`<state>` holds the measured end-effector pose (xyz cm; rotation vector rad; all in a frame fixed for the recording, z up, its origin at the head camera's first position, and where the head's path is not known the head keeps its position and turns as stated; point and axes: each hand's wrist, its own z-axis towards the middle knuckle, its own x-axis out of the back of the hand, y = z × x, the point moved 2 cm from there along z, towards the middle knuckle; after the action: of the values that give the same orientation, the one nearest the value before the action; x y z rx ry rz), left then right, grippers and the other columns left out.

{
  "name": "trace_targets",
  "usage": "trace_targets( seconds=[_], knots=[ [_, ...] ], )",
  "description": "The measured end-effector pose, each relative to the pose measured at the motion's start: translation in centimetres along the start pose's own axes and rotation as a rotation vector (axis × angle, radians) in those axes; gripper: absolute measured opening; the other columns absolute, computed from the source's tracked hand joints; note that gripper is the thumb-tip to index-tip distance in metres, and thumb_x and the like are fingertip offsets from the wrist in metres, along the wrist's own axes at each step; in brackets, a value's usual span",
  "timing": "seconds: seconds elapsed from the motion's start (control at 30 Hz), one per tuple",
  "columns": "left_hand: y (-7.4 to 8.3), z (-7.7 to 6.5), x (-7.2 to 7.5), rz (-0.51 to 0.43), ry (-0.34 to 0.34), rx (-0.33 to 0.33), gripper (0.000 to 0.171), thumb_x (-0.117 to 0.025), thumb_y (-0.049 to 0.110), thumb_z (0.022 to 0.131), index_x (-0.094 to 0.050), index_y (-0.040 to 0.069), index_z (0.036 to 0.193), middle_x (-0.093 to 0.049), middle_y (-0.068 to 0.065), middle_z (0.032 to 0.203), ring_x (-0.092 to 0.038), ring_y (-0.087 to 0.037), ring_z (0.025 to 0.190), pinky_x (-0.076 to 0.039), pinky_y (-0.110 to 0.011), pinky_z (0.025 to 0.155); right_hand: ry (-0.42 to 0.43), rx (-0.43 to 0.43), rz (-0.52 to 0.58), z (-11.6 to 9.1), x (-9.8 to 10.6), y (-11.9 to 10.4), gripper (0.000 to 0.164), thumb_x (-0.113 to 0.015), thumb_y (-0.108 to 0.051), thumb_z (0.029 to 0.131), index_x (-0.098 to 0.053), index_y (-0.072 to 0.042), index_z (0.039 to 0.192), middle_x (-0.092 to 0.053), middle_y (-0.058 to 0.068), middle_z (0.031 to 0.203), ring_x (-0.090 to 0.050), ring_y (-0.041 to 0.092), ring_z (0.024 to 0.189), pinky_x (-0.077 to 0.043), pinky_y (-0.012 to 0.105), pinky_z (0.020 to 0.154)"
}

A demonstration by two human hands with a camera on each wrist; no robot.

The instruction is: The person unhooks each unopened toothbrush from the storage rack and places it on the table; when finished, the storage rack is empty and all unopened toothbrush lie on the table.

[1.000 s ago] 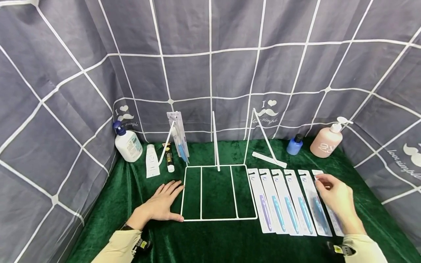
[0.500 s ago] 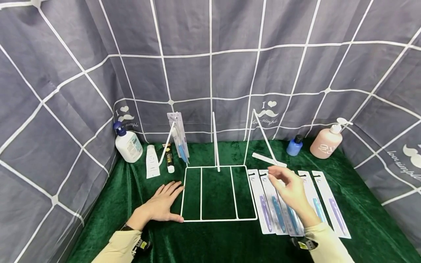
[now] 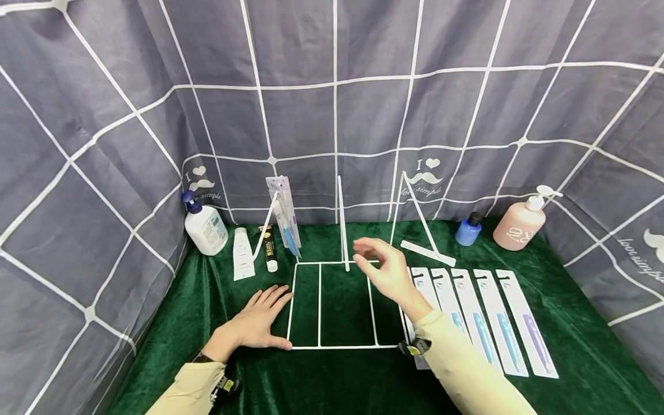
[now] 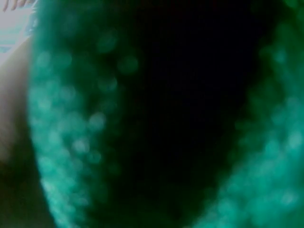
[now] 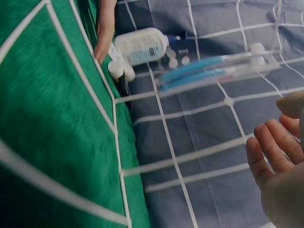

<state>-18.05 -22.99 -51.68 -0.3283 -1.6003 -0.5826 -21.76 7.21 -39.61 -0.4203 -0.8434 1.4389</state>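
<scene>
My left hand (image 3: 256, 319) lies flat on the green cloth, fingers spread, its thumb and fingertips at the left side of a white wire rack (image 3: 319, 305). Above the rack's right half hovers my right hand (image 3: 386, 271), fingers loosely bent and holding nothing. In the right wrist view its fingers (image 5: 273, 147) also show nothing between them. A packaged toothbrush (image 3: 284, 216) hangs at the rack's left arm; two blue handles (image 5: 194, 71) show there from the right wrist. Several more packaged toothbrushes (image 3: 510, 325) lie in a row to the right, partly hidden by the right sleeve.
Behind the left hand are a white pump bottle (image 3: 206, 230), a white tube (image 3: 242, 253) and a black tube (image 3: 269, 251). At the back right stand a blue bottle (image 3: 468, 230) and a pink pump bottle (image 3: 520, 225). A grey curtain (image 3: 306, 127) encloses the table.
My right hand has moved left from the far-right toothbrush pack, across the row, to above the rack, carrying nothing. The left hand has stayed in place.
</scene>
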Motion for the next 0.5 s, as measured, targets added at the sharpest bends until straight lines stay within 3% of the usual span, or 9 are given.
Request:
trace_targets(
  seconds=[0.2, 0.5],
  knots=[
    [0.0, 0.1, 0.0, 0.002, -0.014, 0.004, 0.11, -0.052, 0.084, 0.059, -0.026, 0.02, 0.144, -0.022, -0.005, 0.15, -0.018, -0.028, 0.137, -0.018, -0.055, 0.105, -0.019, 0.024, 0.024, 2.6, -3.3, 0.4, 0.027, -0.065, 0.007, 0.078, -0.061, 0.008, 0.104, -0.064, 0.023, 0.092, -0.063, 0.031, 0.081, -0.051, 0.041, 0.076],
    [0.1, 0.0, 0.6, -0.001, 0.002, -0.01, 0.11, -0.054, 0.082, 0.058, -0.031, 0.015, 0.142, -0.026, -0.007, 0.148, -0.022, -0.031, 0.135, -0.021, -0.057, 0.103, -0.062, 0.037, 0.001, 5.3, -7.4, 1.2, 0.029, -0.065, 0.0, 0.081, -0.06, 0.003, 0.11, -0.066, 0.018, 0.095, -0.063, 0.028, 0.084, -0.051, 0.045, 0.075]
  ],
)
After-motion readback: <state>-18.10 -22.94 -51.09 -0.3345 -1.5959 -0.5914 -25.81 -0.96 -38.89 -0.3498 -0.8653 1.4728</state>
